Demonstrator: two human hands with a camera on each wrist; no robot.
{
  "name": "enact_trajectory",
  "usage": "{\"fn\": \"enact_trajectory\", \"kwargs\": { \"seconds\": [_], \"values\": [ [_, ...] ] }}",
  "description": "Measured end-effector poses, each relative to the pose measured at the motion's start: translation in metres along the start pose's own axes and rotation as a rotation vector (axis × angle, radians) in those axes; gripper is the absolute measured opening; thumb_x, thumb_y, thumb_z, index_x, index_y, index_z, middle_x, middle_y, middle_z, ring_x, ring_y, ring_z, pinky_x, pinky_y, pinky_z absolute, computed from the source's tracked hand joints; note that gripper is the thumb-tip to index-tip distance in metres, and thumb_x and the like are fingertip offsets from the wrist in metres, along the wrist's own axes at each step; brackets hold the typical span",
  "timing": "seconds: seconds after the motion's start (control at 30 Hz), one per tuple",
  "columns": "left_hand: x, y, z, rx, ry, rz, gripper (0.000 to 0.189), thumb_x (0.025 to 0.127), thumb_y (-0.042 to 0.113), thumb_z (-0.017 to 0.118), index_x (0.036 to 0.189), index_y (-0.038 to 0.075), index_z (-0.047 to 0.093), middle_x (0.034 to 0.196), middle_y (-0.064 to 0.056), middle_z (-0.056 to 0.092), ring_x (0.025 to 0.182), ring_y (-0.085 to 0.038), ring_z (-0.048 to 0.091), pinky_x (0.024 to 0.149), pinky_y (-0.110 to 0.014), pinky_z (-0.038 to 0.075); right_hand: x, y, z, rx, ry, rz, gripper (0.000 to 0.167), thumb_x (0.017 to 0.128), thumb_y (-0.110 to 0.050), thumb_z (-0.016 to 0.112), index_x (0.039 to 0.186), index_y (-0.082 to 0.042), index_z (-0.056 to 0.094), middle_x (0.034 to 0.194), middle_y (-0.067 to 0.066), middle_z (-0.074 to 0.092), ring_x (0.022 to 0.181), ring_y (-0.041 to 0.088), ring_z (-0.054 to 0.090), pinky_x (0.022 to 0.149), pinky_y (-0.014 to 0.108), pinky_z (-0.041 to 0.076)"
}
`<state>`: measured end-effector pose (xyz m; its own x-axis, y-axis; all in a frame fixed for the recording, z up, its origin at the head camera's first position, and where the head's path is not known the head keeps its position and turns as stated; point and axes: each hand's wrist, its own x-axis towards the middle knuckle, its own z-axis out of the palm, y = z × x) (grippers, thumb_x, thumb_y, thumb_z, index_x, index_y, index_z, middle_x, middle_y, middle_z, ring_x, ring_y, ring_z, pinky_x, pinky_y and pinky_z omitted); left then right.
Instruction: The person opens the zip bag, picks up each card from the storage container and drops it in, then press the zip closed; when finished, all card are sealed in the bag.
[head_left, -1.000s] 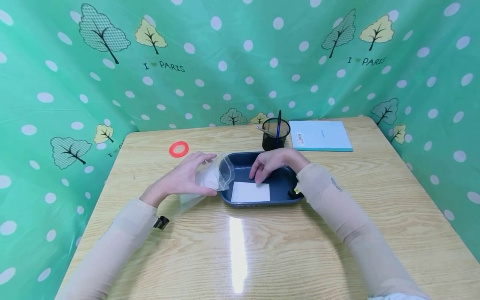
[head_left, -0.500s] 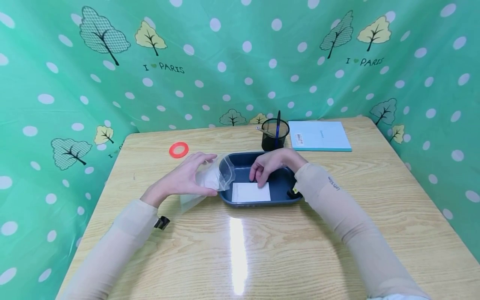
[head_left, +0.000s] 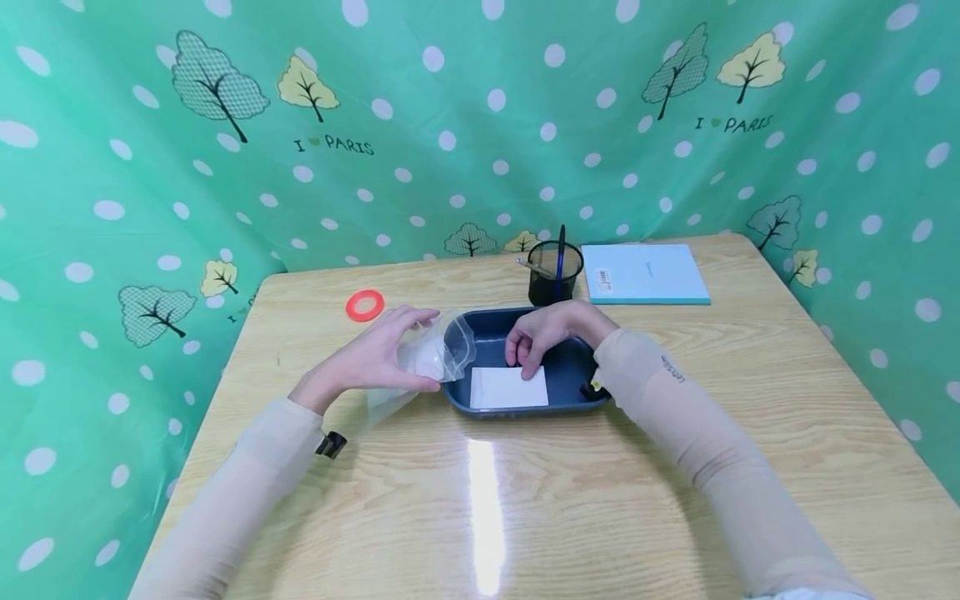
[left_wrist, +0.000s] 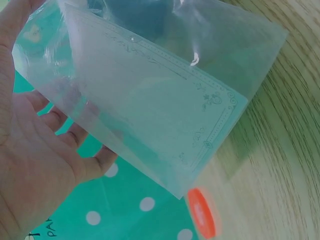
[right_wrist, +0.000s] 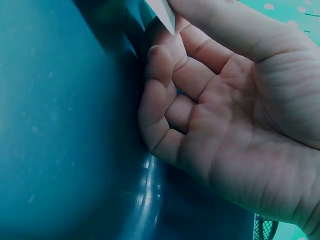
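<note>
Grip of the left hand (head_left: 371, 358) curls around a clear plastic bag (left_wrist: 260, 47) with an ornament-bordered white sheet (left_wrist: 145, 100) inside, at the 9 o'clock end of a glossy dark-blue rounded tray (head_left: 567, 382). Toward the tray's 7 o'clock lies a white rectangular paper card (head_left: 508, 390), its 1 o'clock edge pinched by the right hand (head_left: 552, 327).

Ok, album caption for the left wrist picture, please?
Left grip holds a clear bag with patterned paper inside, a red ring on the table beyond.

Two hands (head_left: 378, 356) (head_left: 551, 327), one bag (head_left: 423, 357), tray (head_left: 572, 371), ring (head_left: 350, 307), notebook (head_left: 648, 275)
</note>
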<state>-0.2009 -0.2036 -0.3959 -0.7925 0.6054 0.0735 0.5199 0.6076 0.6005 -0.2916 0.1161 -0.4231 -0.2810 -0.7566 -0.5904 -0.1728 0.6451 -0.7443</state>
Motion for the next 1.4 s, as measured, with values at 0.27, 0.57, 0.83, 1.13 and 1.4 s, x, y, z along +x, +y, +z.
{"fn": "enact_trajectory", "kwargs": {
  "seconds": [0.27, 0.57, 0.83, 1.13, 1.4],
  "values": [
    [0.0020, -0.0013, 0.0019, -0.004, 0.007, 0.010, 0.108, 0.066, 0.057, 0.090, 0.151, 0.010, 0.044, 0.139, -0.004, 0.052, 0.126, -0.024, 0.047, 0.098, -0.051, 0.046, 0.0001, 0.0000, -0.0012, -0.046, 0.017, 0.006, 0.020, 0.091, -0.010, 0.077, 0.108, -0.005, 0.070, 0.091, 0.003, 0.069, 0.084, 0.012, 0.060, 0.085, 0.028, 0.051],
    [0.0029, -0.0009, 0.0008, 0.008, 0.001, 0.006, 0.108, 0.067, 0.059, 0.090, 0.152, 0.012, 0.043, 0.139, -0.005, 0.052, 0.126, -0.025, 0.046, 0.097, -0.052, 0.046, -0.0007, 0.0007, -0.0025, -0.063, 0.042, 0.011, 0.019, 0.091, -0.012, 0.076, 0.109, -0.005, 0.071, 0.093, 0.003, 0.070, 0.086, 0.012, 0.061, 0.086, 0.029, 0.051],
    [0.0023, -0.0011, 0.0014, 0.000, 0.000, -0.001, 0.107, 0.066, 0.057, 0.090, 0.152, 0.012, 0.043, 0.137, -0.003, 0.052, 0.125, -0.023, 0.047, 0.097, -0.050, 0.047, -0.0006, 0.0010, -0.0004, -0.048, 0.037, 0.004, 0.014, 0.091, -0.012, 0.076, 0.103, -0.006, 0.073, 0.090, 0.003, 0.072, 0.083, 0.011, 0.063, 0.085, 0.029, 0.052],
    [0.0028, -0.0002, 0.0048, 0.004, 0.002, 0.015, 0.106, 0.067, 0.055, 0.091, 0.152, 0.012, 0.044, 0.136, -0.003, 0.053, 0.124, -0.023, 0.047, 0.099, -0.050, 0.045, -0.0008, 0.0020, 0.0003, -0.009, 0.008, 0.009, 0.025, 0.086, -0.011, 0.081, 0.108, -0.005, 0.071, 0.091, 0.004, 0.072, 0.084, 0.012, 0.064, 0.086, 0.028, 0.052],
    [0.0032, -0.0002, 0.0051, -0.002, -0.001, 0.020, 0.107, 0.067, 0.055, 0.091, 0.152, 0.010, 0.043, 0.137, -0.004, 0.053, 0.125, -0.023, 0.047, 0.098, -0.050, 0.046, -0.0029, 0.0024, -0.0006, -0.080, 0.047, 0.037, 0.028, 0.086, -0.014, 0.083, 0.110, -0.007, 0.072, 0.093, 0.004, 0.070, 0.086, 0.013, 0.062, 0.086, 0.028, 0.051]
  ]
}}
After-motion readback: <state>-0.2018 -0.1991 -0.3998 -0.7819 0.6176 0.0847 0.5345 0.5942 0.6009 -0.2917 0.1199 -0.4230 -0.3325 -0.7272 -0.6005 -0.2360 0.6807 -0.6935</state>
